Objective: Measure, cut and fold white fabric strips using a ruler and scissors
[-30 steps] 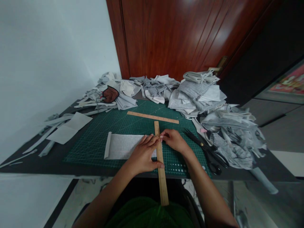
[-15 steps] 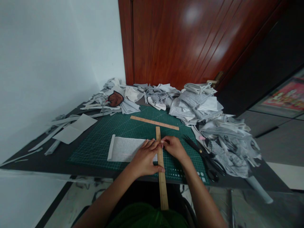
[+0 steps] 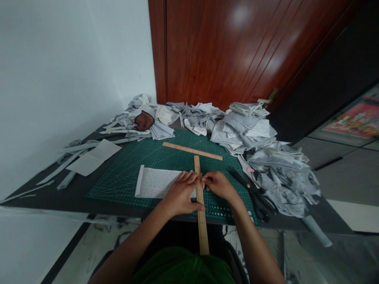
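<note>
A rectangular piece of white cloth lies on the green cutting mat, its left end turned up in a narrow fold. Across its right end a wooden ruler runs lengthwise toward my body, overhanging the table's front edge. My left hand lies flat over cloth and ruler, fingers stretched out and thumb spread onto the ruler. Just right of the ruler, my right hand has its thumb and fingertips pinched at the cloth's end; the exact grip is partly hidden.
Another wooden ruler lies farther back on the mat. Black scissors rest at the right. Heaps of grey and white cloth line the back and right. A folded pale sheet and strips are at the left. A wooden door stands behind.
The view has shifted slightly. My right fingers have moved a little at the cloth's end beside the ruler; my left hand keeps its place on the ruler.
</note>
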A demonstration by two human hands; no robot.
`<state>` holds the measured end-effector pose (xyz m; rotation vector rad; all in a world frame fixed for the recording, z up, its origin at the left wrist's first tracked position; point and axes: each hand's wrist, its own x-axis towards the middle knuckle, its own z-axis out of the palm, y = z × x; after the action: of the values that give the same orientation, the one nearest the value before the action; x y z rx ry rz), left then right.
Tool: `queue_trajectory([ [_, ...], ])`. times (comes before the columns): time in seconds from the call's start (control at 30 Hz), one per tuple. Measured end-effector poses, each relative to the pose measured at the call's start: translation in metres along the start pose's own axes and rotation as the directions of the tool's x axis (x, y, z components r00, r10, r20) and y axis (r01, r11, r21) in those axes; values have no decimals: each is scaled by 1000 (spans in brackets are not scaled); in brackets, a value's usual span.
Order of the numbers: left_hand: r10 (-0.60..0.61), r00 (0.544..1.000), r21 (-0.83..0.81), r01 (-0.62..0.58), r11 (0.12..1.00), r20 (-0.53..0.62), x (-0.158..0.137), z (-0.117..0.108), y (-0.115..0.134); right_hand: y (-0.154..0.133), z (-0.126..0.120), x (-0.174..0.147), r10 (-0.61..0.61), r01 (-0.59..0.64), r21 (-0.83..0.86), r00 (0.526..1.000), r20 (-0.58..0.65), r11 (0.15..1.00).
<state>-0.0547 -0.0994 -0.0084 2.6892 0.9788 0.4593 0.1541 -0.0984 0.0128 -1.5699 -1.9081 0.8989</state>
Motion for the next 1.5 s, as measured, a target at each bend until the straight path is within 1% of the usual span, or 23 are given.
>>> queue_trajectory([
  [0.33, -11, 999, -4, 11, 1000, 40, 1, 0, 1, -5, 5, -27, 37, -40, 46, 996, 79, 998],
  [0.57, -7, 1000, -8, 7, 1000, 22, 0, 0, 0, 0, 4, -40, 54, -84, 183, 985, 165, 979],
  [0.67, -4, 1000, -11, 4, 1000, 19, -1, -1, 1, 0, 7, -54, 60, -93, 259, 989, 134, 961],
  [0.73, -1, 1000, -14, 1, 1000, 5, -1, -1, 1, -2, 14, -67, 72, -82, 379, 997, 41, 922],
  [0.77, 1, 1000, -15, -1, 1000, -5, -2, 0, 1, -3, 18, -75, 97, -75, 489, 995, -19, 869],
  [0.8, 2, 1000, -16, -2, 1000, -13, -2, 0, 1, -5, 22, -83, 143, -68, 619, 987, -72, 782],
  [0.83, 3, 1000, -15, -3, 1000, -18, -2, 1, 0, -8, 26, -90, 208, -74, 745, 974, -88, 663],
  [0.87, 5, 1000, -16, -5, 1000, -18, -3, 2, 0, -11, 30, -98, 275, -87, 850, 959, -70, 520],
  [0.93, 9, 1000, -16, -9, 1000, -13, -3, 2, 0, -18, 36, -113, 358, -128, 957, 933, 28, 259],
  [0.97, 9, 1000, -15, -9, 1000, -10, -3, 2, 0, -22, 38, -121, 383, -155, 974, 920, 81, 166],
  [1.0, 10, 1000, -14, -10, 1000, -7, -3, 2, -1, -25, 41, -128, 401, -181, 978, 908, 124, 107],
  [1.03, 11, 1000, -13, -11, 1000, -5, -3, 2, -1, -27, 43, -135, 417, -205, 975, 896, 151, 87],
  [1.07, 12, 1000, -13, -12, 1000, -4, -3, 2, -1, -28, 46, -142, 432, -226, 968, 888, 157, 113],
  [1.1, 15, 1000, -14, -15, 1000, -1, -3, 2, -1, -27, 50, -149, 440, -246, 949, 887, 139, 195],
  [1.13, 19, 1000, -16, -19, 1000, 1, -3, 1, -1, -27, 54, -155, 447, -262, 904, 890, 90, 338],
  [1.17, 22, 1000, -21, -22, 1000, 0, -3, 2, -1, -25, 59, -160, 444, -285, 806, 895, 31, 518],
  [1.2, 22, 1000, -28, -22, 999, -6, -3, 2, -1, -24, 65, -165, 435, -315, 653, 900, -25, 689],
  [1.23, 20, 1000, -37, -21, 999, -18, -3, 2, -1, -23, 72, -168, 425, -349, 476, 903, -57, 807],
  [1.27, 17, 999, -46, -19, 999, -36, -4, 3, -1, -22, 79, -169, 419, -381, 313, 906, -62, 870],
  [1.3, 15, 998, -55, -18, 998, -58, -4, 4, 0, -22, 86, -169, 423, -407, 197, 905, -44, 892],
  [1.37, 13, 996, -60, -19, 998, -93, -6, 6, 1, -23, 100, -167, 427, -426, 138, 904, 27, 894],
  [1.43, 4, 994, -43, -9, 999, -108, -7, 8, 3, -24, 111, -165, 371, -373, 248, 927, 55, 894],
  [1.5, -35, 990, -23, 32, 999, -136, -9, 9, 4, -24, 114, -164, 319, -300, 425, 947, 28, 854],
])
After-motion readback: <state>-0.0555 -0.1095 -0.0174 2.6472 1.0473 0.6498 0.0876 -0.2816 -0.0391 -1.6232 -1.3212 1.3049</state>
